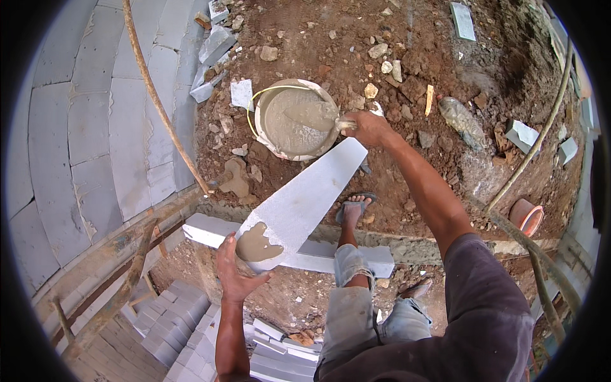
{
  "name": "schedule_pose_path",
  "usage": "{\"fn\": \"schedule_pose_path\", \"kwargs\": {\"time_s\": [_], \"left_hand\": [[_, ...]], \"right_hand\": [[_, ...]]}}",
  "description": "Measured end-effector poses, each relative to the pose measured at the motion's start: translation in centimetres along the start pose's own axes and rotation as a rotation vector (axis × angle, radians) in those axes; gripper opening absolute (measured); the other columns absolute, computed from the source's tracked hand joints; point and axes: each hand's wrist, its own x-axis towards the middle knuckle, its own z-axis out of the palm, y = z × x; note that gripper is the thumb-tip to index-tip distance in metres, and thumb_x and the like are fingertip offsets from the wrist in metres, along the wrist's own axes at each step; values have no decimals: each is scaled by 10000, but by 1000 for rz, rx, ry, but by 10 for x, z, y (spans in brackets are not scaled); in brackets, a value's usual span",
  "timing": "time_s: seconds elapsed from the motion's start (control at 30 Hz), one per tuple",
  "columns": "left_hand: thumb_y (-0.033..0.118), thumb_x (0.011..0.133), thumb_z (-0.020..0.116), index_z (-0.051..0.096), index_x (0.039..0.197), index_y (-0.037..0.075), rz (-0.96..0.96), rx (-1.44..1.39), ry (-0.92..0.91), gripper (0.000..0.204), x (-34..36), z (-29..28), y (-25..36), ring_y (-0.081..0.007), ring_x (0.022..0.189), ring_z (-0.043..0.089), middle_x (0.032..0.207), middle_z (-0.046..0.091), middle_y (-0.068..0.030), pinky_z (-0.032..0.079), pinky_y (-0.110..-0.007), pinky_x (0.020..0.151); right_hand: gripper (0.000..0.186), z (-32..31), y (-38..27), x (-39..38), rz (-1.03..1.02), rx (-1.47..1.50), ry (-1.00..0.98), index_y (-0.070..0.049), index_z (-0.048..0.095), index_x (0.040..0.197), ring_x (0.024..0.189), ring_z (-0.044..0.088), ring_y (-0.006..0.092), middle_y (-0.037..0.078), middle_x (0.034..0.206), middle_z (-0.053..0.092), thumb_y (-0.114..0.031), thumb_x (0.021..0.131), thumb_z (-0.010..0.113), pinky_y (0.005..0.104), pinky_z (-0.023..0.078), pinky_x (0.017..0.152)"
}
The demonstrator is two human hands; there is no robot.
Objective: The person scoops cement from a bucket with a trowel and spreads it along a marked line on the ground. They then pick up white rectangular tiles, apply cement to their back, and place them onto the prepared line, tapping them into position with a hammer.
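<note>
A long white lightweight block (312, 191) slants from near my left hand up toward the bucket. A patch of wet grey mortar (259, 243) lies on its near-left end. My left hand (239, 272) grips that end, fingers along the left side and thumb on the near side. At the block's far end, my right hand (369, 127) is closed on a mortar-caked tool (347, 124) at the bucket's right rim; its working end is hidden. The round bucket (256, 121) has a yellowish handle and holds wet grey mortar (293, 121).
Below the held block runs a low course of white blocks (375, 260). A block wall (92, 127) rises at left, with wooden poles (153, 89) before it. Rubble, a plastic bottle (461, 121) and an orange pot (526, 216) lie on the soil. Stacked blocks (172, 315) stand lower left.
</note>
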Motion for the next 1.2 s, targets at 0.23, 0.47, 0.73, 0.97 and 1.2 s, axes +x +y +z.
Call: {"fn": "schedule_pose_path", "kwargs": {"time_s": [0.23,0.47,0.73,0.97,1.2], "left_hand": [[419,473,1002,266,1576,14,-149,240,-23,1387,26,8,95,-428,1213,503,1345,498,-261,411,-555,1023],[556,501,952,219,1606,51,-178,369,-60,1418,44,27,166,-392,1021,570,1184,547,-204,447,-521,875],[602,601,901,211,1627,91,-184,388,38,1337,91,35,230,-479,1295,511,1483,388,-371,456,-570,950],[659,627,864,170,1648,159,-136,463,-87,1332,92,18,229,-449,1366,495,1616,243,-333,474,-587,963],[519,690,855,161,1642,317,776,858,-453,1195,101,-20,240,-266,1559,214,1702,152,-118,252,-533,1240]], "right_hand": [[395,25,-17,5,-49,-258,96,-200,689,1279,1133,684,332,134,1178,726,-355,916,691,477,543,959],[380,10,7,-19,41,672,-14,-85,708,1219,980,694,243,107,1006,738,-300,907,746,403,545,869],[449,-20,35,-220,105,785,472,-61,662,1301,1011,639,165,67,1134,705,-272,916,754,331,506,920],[390,29,25,-356,256,902,609,-52,678,1274,1032,624,151,65,1118,705,-231,933,734,314,484,929],[383,99,33,-396,338,1076,634,-73,662,1301,801,593,105,27,955,688,-196,944,725,279,489,714]]}}
